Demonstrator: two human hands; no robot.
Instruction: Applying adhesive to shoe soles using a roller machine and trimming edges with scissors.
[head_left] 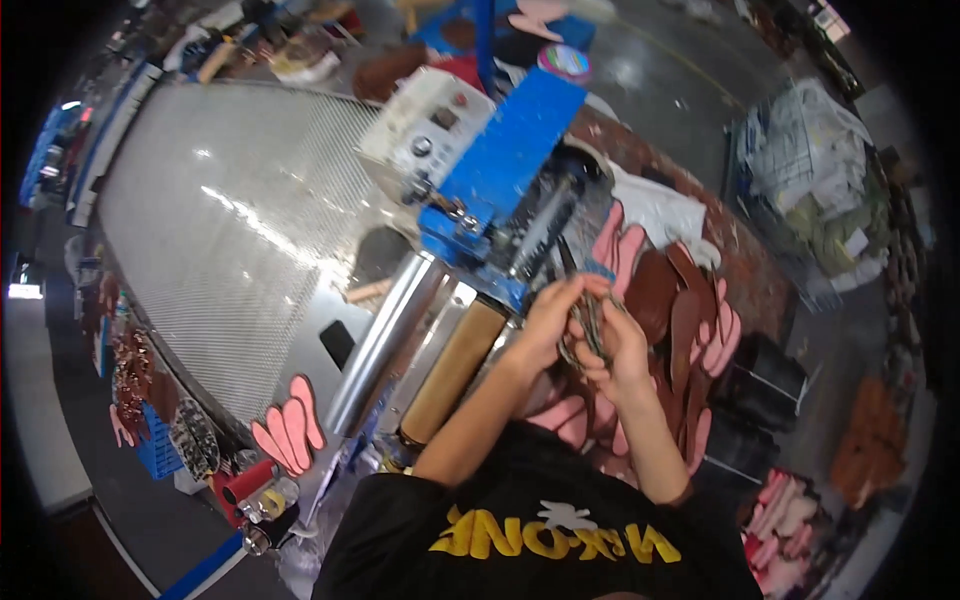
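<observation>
In front of my chest, both hands are close together over a pile of insoles. My left hand is closed, its fingertips meeting the right hand's. My right hand has its fingers curled round a dark metal tool that looks like scissors; its far, narrow end points up past the left fingers. Much of the tool is covered by my fingers. Just right of the hands lie brown insoles and pink insoles, overlapping on the bench.
A blue-framed roller machine with a control box stands ahead. Its steel roller and tan roller are left of my arms. A wide mesh belt extends left; several pink insoles lie near it. A filled wire cage stands right.
</observation>
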